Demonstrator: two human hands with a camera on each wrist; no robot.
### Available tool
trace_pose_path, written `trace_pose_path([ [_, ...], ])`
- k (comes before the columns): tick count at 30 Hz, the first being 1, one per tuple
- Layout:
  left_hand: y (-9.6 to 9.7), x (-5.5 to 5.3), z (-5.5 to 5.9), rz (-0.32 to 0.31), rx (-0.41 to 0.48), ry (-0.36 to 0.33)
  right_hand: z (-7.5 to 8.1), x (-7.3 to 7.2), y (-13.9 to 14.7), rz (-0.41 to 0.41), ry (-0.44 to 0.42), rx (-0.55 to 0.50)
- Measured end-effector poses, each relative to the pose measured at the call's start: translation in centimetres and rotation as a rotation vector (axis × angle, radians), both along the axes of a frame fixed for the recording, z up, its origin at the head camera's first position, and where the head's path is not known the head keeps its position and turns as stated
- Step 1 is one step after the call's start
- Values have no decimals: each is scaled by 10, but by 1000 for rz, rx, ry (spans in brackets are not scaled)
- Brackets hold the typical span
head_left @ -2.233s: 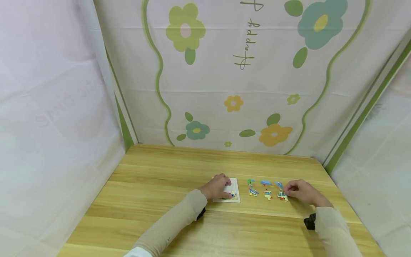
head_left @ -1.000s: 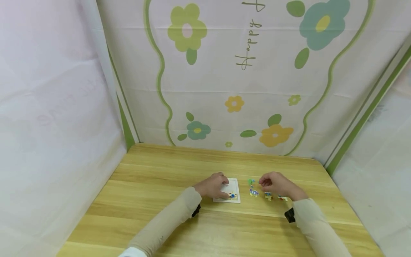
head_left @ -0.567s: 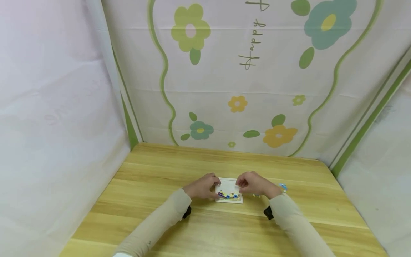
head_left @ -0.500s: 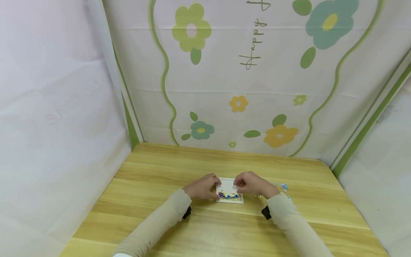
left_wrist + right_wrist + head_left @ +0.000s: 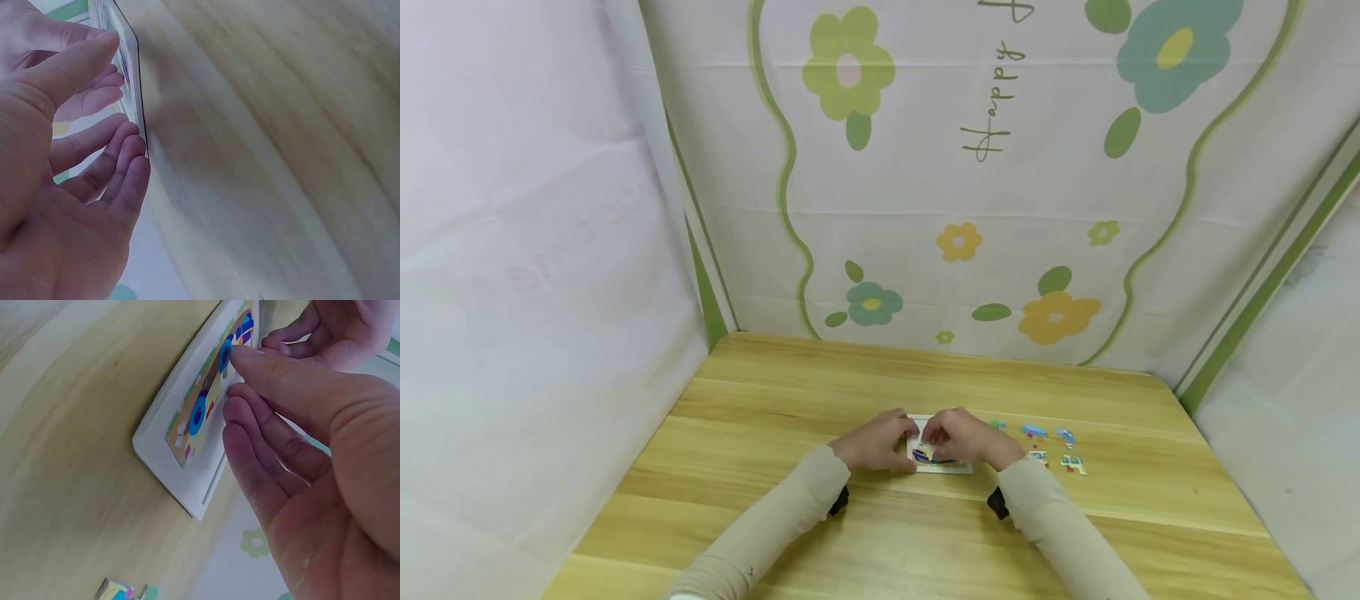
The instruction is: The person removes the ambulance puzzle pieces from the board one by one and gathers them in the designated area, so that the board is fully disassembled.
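Note:
A white puzzle tray (image 5: 958,469) lies on the table with a strip of fitted jigsaw pieces (image 5: 199,415), blue wheels on a tan ground, along its near side. My left hand (image 5: 874,442) rests at the tray's left edge, thumb at the near corner and relaxed fingertips touching farther up the rim in the left wrist view. Over the strip's left part, my right hand (image 5: 964,435) has its thumb and bent fingers brought toward each other, thumb tip right at a blue wheel in the right wrist view. I cannot tell whether a piece sits between them.
Loose jigsaw pieces lie in rows right of the tray: a blue one (image 5: 1034,431), another blue one (image 5: 1065,437), a yellow-and-red one (image 5: 1073,464) and others partly hidden by the right hand. A printed cloth (image 5: 917,183) stands behind the wooden table (image 5: 820,375).
My right hand has moved left from the loose pieces to over the tray's strip. My left hand has shifted slightly left off the strip to the tray's edge, uncovering more of it.

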State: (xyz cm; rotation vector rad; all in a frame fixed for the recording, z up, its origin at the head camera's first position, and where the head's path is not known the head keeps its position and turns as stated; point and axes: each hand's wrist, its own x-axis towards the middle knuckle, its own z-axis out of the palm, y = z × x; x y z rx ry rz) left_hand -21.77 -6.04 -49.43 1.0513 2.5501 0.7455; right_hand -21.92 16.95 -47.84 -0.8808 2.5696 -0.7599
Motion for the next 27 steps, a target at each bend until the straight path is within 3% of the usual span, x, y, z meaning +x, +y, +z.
trace_pose_path([
  [7, 0, 0, -2, 11, 17, -1, -2, -1, -4, -26, -6, 37],
  [18, 0, -4, -8, 9, 19, 17, -1, -5, -10, 26, 30, 75],
  [27, -1, -2, -6, 10, 25, 9, -2, -2, -11, 11, 21, 73],
])
